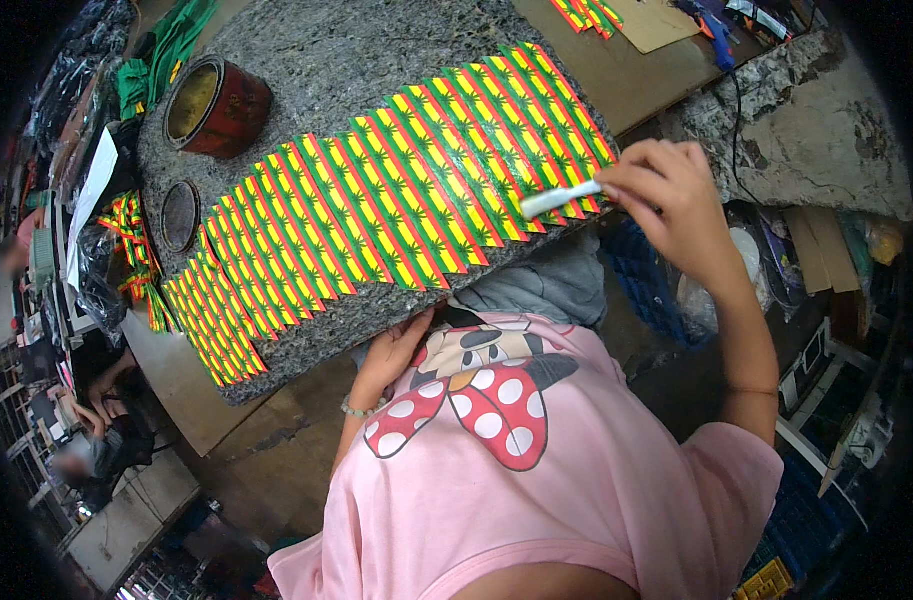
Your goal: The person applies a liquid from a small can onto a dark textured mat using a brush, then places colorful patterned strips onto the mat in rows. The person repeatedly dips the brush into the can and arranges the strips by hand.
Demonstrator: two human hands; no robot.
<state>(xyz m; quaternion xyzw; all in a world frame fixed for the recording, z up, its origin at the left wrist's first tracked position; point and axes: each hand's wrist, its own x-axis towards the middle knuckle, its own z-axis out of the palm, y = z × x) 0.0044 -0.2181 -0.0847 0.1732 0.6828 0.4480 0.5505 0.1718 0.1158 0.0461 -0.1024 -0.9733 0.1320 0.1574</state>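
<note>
My right hand [666,195] is closed round the pale handle of a small flat brush [564,197]. The brush's tip lies against a wide row of overlapping strips [416,180], patterned in green, yellow and red with dark green leaf shapes. These strips fan across a rough grey stone slab [326,70]; part of their surface looks shiny and wet. My left hand [400,345] rests at the slab's near edge with its fingers stretched out, holding nothing that I can see.
A rust-red open tin [238,112] stands on the slab's far left, with its round lid [180,216] lying nearer. More patterned strips [128,245] hang in a bunch at the left. Blue crates [644,275] sit below on the right. Another person [86,445] is at the far left.
</note>
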